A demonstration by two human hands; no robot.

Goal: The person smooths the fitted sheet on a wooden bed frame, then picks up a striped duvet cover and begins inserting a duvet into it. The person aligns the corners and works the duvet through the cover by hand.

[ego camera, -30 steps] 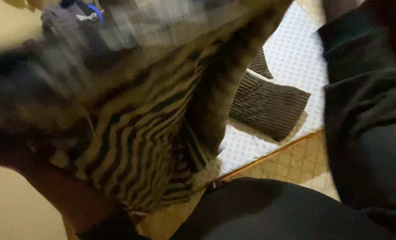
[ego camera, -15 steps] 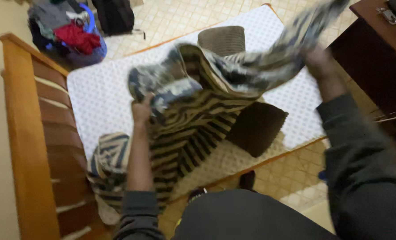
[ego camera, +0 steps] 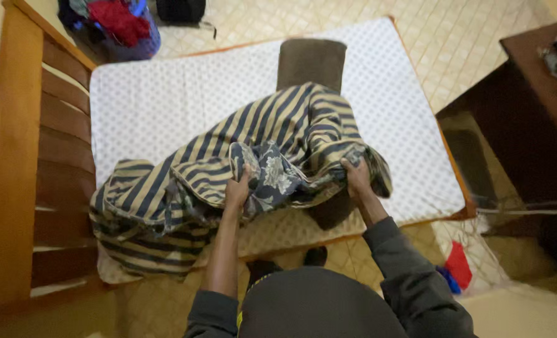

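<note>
A blue and cream striped sheet with a floral underside lies bunched on a white dotted mattress. My left hand grips its near edge where the floral side shows. My right hand grips the same edge further right, about a forearm's length away. A brown pillow lies at the far side of the mattress, partly under the sheet. A second brown pillow is mostly hidden beneath the sheet near my right hand.
A wooden slatted headboard runs along the left. A dark wooden table stands at the right. A heap of clothes and a black bag sit on the tiled floor beyond the mattress.
The sheet was held up and spread wide in the air; now it has come down onto the mattress and both hands have drawn together low at its near edge.
</note>
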